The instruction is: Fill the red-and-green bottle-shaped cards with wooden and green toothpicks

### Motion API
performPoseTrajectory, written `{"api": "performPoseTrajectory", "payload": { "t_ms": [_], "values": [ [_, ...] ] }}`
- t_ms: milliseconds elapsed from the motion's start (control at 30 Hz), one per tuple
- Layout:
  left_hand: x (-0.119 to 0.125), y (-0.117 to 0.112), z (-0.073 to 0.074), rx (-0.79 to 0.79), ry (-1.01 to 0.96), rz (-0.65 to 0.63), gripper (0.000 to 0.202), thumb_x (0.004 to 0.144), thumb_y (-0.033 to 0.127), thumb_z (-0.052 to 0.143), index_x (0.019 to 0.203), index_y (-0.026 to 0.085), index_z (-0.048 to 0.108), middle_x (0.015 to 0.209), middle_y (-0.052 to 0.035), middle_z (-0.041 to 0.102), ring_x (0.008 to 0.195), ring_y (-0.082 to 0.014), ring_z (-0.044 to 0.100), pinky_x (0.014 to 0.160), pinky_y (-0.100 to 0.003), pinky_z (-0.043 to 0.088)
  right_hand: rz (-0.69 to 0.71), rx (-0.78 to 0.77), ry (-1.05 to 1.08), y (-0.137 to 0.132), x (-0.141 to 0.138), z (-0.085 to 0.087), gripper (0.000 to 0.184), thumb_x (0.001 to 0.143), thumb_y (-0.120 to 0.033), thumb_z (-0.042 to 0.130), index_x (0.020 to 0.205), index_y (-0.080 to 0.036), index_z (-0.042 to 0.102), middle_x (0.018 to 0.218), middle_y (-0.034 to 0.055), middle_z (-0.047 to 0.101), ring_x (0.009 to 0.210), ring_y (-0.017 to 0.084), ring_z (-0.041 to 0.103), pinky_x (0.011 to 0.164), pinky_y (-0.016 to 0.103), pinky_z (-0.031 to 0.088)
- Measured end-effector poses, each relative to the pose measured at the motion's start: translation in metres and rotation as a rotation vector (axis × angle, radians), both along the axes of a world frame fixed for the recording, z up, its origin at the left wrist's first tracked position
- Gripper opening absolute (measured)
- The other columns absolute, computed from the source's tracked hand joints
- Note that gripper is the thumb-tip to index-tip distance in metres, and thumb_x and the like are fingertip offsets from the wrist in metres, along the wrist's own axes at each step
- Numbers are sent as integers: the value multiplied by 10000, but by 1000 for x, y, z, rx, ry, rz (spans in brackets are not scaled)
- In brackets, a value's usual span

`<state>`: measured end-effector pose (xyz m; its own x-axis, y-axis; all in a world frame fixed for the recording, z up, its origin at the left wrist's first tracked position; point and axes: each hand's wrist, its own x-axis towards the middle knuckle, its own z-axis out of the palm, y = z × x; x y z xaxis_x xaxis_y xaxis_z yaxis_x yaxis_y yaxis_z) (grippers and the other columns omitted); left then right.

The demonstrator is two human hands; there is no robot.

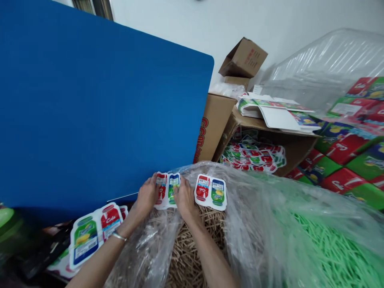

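Observation:
My left hand (147, 196) and my right hand (183, 198) both grip one die-cut card (167, 191) printed with a red and a green drink can, holding it by its two sides over a clear plastic bag (255, 224). A second card of the same kind (210, 192) lies on the bag just right of my right hand. Under my wrists the bag holds a heap of tan sticks (192, 248). A silver bracelet (119, 236) sits on my left wrist.
A blue partition board (99, 116) fills the left. More can cards (94, 232) lie lower left. An open cardboard box (258, 154) with several cards stands behind the bag. Green sticks (327, 252) lie at right, stacked printed cartons (348, 156) far right, and a small brown box (243, 58) behind.

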<state>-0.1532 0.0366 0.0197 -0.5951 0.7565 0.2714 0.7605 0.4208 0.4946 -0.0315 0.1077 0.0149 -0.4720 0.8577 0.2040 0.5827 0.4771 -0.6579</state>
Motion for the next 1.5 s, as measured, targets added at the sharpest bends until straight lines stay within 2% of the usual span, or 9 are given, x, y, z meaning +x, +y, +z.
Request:
{"api": "performPoseTrajectory", "payload": {
  "t_ms": [100, 267, 500, 733, 900, 1100, 1233, 1333, 1500],
  "values": [
    [21, 4, 9, -25, 104, -120, 395, 868, 71, 447, 1260, 66, 493, 1351, -253, 469, 1246, -359, 432, 984, -532, 351, 31, 131, 38, -18, 18, 1, 409, 850, -135, 492, 1257, -97, 501, 1251, 188, 538, 1162, 286, 498, 954, 412, 405],
    [59, 47, 17, -159, 93, -350, 302, 920, 206, 486, 1211, 145, 538, 1175, -123, 623, 1060, -237, 594, 905, -423, 464, 69, 175, 73, -61, 66, -13, 267, 876, -132, 397, 836, -184, 656, 810, 75, 667, 782, 231, 629, 732, 360, 507],
    [90, 128, 11, -452, -18, -309, 267, 883, 317, 570, 1092, 154, 591, 1084, -72, 635, 909, -208, 636, 775, -410, 526, 60, 259, 277, -98, 132, -53, 256, 905, -160, 376, 877, -216, 624, 778, 37, 679, 712, 172, 648, 642, 259, 508],
    [82, 148, 10, -509, -63, -276, 251, 882, 306, 573, 1082, 157, 596, 1085, -67, 634, 912, -206, 634, 773, -405, 527, 0, 185, 353, -110, 156, -74, 243, 927, -201, 385, 903, -232, 625, 792, 42, 663, 735, 170, 645, 658, 247, 510],
    [85, 142, 15, -377, -26, -253, 250, 885, 295, 569, 1093, 160, 595, 1127, -77, 621, 968, -222, 618, 823, -433, 505, -11, 182, 337, -110, 169, -68, 226, 917, -183, 412, 939, -233, 632, 852, 54, 677, 786, 181, 657, 700, 258, 527],
    [89, 115, 32, -110, -122, -338, 228, 888, 306, 561, 1043, 156, 632, 1093, -76, 664, 995, -222, 622, 891, -459, 459, 10, 160, 332, -88, 202, -40, 209, 886, -165, 459, 961, -209, 650, 888, 60, 708, 828, 172, 677, 747, 238, 542],
    [89, 78, 47, 125, -316, -396, 274, 865, 368, 539, 931, 162, 708, 930, -32, 743, 901, -218, 653, 805, -327, 482, -166, 67, 416, -70, 215, -24, 210, 874, -257, 480, 893, -191, 678, 882, 77, 713, 832, 193, 673, 771, 287, 543],
    [94, 43, 52, 219, -500, -404, 295, 779, 418, 596, 808, 152, 719, 773, -12, 744, 731, -190, 660, 648, -261, 489, -278, -51, 507, -57, 213, -15, 252, 855, -331, 519, 1013, -182, 646, 958, 93, 699, 862, 202, 660, 772, 326, 542],
    [111, -12, 43, 220, -789, -409, 242, 662, 401, 691, 673, 160, 670, 608, 9, 700, 548, -138, 625, 529, -229, 498, -173, -202, 658, -50, 190, -9, 465, 794, -344, 609, 1225, -189, 524, 1141, 106, 647, 981, 214, 625, 827, 354, 520]
  ]
}}
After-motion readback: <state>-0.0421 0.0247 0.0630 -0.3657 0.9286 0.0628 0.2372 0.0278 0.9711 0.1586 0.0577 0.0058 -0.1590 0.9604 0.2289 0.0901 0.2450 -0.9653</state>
